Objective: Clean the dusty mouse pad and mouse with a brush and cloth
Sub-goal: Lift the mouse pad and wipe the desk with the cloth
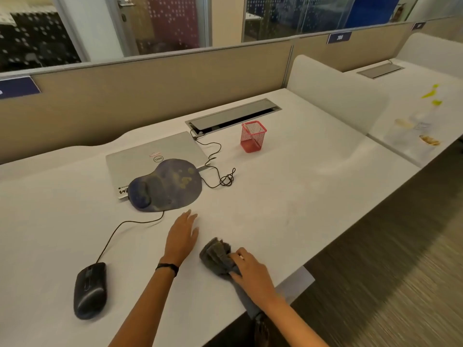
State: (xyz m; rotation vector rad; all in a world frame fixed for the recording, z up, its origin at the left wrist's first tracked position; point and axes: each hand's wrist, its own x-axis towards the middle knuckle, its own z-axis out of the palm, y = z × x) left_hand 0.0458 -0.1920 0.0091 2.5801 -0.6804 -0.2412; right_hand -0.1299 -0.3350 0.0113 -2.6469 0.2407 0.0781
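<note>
A dark blue mouse pad (170,186) with a wrist rest and yellowish dust patches lies partly on a closed silver laptop (150,154). A black wired mouse (90,290) sits at the near left of the white desk (288,196), its cable running up under the pad. My left hand (181,236) lies flat on the desk just below the pad, fingers straight, holding nothing. My right hand (250,271) grips a bunched grey cloth (216,254) on the desk near the front edge. No brush shows in view.
A red mesh pen holder (253,136) stands behind and right of the laptop. A black cable (220,176) loops from the desk's cable hatch (233,116). A beige partition (150,83) closes the back. The desk's edge drops off at right.
</note>
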